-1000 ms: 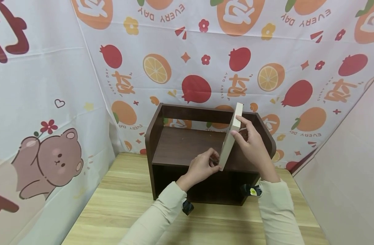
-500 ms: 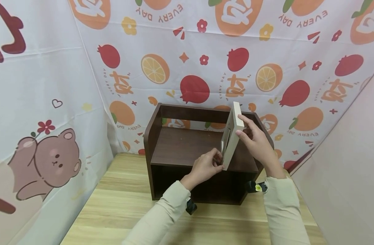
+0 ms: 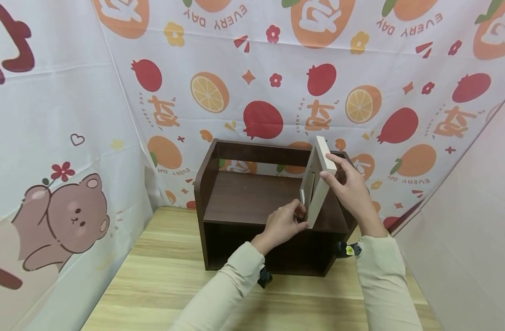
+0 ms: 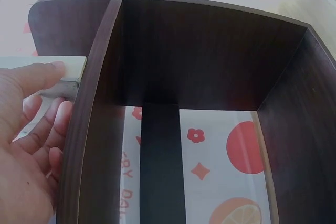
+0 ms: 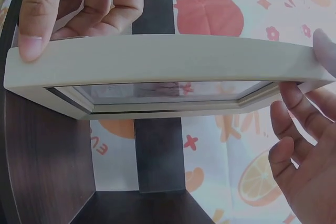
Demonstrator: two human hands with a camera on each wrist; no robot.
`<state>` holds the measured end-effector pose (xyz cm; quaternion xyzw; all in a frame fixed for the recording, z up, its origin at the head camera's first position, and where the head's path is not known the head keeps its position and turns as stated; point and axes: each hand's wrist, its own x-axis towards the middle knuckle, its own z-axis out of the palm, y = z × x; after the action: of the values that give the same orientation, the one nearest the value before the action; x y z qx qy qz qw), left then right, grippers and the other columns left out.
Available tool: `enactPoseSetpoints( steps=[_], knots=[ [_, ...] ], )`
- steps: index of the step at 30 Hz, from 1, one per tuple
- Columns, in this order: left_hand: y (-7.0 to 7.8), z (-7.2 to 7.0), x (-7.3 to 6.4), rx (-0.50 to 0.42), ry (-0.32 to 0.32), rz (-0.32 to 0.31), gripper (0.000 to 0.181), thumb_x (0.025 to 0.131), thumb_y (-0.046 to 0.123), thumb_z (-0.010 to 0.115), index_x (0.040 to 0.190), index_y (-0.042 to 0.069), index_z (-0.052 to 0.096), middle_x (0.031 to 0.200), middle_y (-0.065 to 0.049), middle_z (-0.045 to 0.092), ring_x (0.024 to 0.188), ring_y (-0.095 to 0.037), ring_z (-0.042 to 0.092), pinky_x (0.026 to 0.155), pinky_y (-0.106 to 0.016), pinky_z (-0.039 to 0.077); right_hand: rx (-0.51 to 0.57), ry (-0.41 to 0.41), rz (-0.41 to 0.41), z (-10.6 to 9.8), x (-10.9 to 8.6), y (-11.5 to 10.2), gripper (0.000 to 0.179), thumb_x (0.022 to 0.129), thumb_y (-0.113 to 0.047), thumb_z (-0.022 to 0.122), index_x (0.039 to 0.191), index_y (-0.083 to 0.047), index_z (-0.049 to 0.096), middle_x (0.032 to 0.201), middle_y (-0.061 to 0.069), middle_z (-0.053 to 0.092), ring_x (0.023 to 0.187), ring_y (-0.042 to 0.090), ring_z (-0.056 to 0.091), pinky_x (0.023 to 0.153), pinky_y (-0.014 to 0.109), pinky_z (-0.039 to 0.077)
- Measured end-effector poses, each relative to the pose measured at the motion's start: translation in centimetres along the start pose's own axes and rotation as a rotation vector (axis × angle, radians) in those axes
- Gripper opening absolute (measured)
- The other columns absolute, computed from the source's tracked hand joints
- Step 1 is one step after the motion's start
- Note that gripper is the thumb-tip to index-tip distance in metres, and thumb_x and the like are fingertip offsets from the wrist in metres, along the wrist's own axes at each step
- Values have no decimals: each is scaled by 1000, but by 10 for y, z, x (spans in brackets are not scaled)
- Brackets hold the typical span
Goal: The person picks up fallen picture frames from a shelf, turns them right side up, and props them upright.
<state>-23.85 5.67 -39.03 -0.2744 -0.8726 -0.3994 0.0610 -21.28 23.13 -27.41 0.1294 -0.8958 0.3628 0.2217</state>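
Picture frame (image 5: 173, 59): cream, plain and smooth, rectangular, with deep, flat-faced edges; a thin dark line runs along the inner lip.
Pane (image 5: 173, 92): glassy; we see pinkish print in it, whether reflected or through it we cannot tell.
Left-facing side: a dark slit, and beside it a pale strip (image 3: 302, 196) standing out; finer detail too small for us.
Position: held upright but tilted, over the right part of the dark brown shelf unit (image 3: 252, 197); we cannot tell whether its lower end touches the board.
Left hand (image 3: 283, 225): gripping the lower end, thumb laid on the edge, fingers curled.
Right hand (image 3: 353, 188): gripping near the upper corner, between thumb and fingers.
Desk (image 3: 153, 257): pale wood grain, under the shelf unit.
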Motion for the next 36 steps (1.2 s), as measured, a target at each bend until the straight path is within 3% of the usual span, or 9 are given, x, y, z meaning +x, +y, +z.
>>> enactPoseSetpoints(
  steps=[7, 19, 36],
  knots=[
    [2, 3, 4, 12, 4, -4, 26, 84, 33, 75, 99, 21, 58, 95, 7, 69, 73, -2, 60, 59, -22, 43, -5, 13, 0, -4, 1, 5, 50, 97, -32, 59, 144, -20, 47, 78, 6, 52, 66, 13, 46, 57, 25, 39],
    [4, 6, 7, 23, 3, -11, 27, 84, 38, 74, 100, 21, 60, 93, 8, 70, 73, 0, 61, 60, -21, 45, 11, -12, 36, -8, 1, 7, 50, 98, -33, 56, 146, -21, 45, 90, 8, 53, 76, 16, 47, 63, 25, 41],
    [-2, -5, 14, -32, -2, -2, 28, 83, 42, 73, 101, 24, 64, 95, 9, 70, 80, -3, 64, 69, -24, 49, 25, -26, 65, -10, 0, 4, 51, 98, -30, 56, 146, -23, 43, 102, 11, 55, 80, 16, 48, 67, 24, 42]
  ],
)
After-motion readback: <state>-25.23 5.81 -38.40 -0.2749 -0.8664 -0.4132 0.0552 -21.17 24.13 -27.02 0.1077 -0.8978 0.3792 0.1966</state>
